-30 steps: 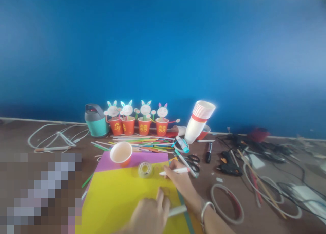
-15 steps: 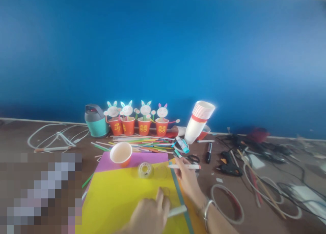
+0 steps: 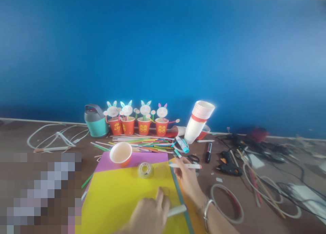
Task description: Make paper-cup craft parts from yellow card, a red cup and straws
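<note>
My right hand (image 3: pixel 187 178) grips a white marker (image 3: pixel 185 166) with a red tip, held level over the right edge of the yellow paper (image 3: pixel 122 200). My left hand (image 3: pixel 150 215) rests on the yellow paper near its lower edge, fingers curled, one finger pointing up toward a small faint ring (image 3: pixel 165 191). A white stick (image 3: pixel 177 211) lies under or beside that hand. A roll of clear tape (image 3: pixel 145 169) sits on the paper ahead of both hands. An orange paper cup (image 3: pixel 121 153) lies tipped on the purple paper (image 3: pixel 142 157).
Four orange cups with bunny figures (image 3: pixel 139 120) stand by the blue wall, beside a teal container (image 3: pixel 95 120) and a stack of cups (image 3: pixel 200 120). Coloured sticks (image 3: pixel 142 144), scissors (image 3: pixel 192 158), a black marker (image 3: pixel 209 152), a glue gun (image 3: pixel 229 166), cables and rings (image 3: pixel 226 203) litter the surface.
My right hand lifted the marker off the yellow paper and moved it right, turning it level. Since half a second ago almost nothing has shifted. My left hand has stayed put.
</note>
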`<state>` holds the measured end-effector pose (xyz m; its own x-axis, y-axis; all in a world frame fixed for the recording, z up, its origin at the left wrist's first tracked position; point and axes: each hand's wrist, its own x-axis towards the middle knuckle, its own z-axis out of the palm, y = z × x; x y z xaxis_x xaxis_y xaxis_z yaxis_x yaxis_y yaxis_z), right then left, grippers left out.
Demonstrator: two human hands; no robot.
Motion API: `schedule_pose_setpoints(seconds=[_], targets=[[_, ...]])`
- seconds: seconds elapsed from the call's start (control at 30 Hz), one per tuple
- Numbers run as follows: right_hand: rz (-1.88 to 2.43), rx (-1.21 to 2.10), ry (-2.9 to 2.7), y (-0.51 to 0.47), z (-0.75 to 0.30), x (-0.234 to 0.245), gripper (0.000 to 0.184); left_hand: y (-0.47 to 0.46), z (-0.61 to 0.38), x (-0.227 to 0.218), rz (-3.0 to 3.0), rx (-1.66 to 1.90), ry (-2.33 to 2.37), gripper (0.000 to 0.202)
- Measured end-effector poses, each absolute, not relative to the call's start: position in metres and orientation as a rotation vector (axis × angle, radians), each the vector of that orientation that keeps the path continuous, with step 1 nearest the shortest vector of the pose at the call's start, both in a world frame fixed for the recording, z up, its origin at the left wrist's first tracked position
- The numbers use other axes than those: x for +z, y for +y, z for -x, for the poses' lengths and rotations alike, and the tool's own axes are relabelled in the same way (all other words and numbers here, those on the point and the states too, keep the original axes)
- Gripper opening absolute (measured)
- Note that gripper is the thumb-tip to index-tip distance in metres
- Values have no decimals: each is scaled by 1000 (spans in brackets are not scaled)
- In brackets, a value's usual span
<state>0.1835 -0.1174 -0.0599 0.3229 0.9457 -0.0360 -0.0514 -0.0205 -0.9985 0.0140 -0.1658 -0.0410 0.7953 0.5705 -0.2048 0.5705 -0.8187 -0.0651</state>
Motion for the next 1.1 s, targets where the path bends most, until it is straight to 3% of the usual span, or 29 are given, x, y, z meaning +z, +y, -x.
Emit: schedule_pose_setpoints(seconds=[0.53, 1.1], targets=[[1693, 714, -1171, -122, -174, -62, 26, -165, -15, -31, -2938, -429, 922, 41], [1579, 855, -997, -119, -177, -64, 25, -166, -15, -30, -2961, -415, 928, 39]])
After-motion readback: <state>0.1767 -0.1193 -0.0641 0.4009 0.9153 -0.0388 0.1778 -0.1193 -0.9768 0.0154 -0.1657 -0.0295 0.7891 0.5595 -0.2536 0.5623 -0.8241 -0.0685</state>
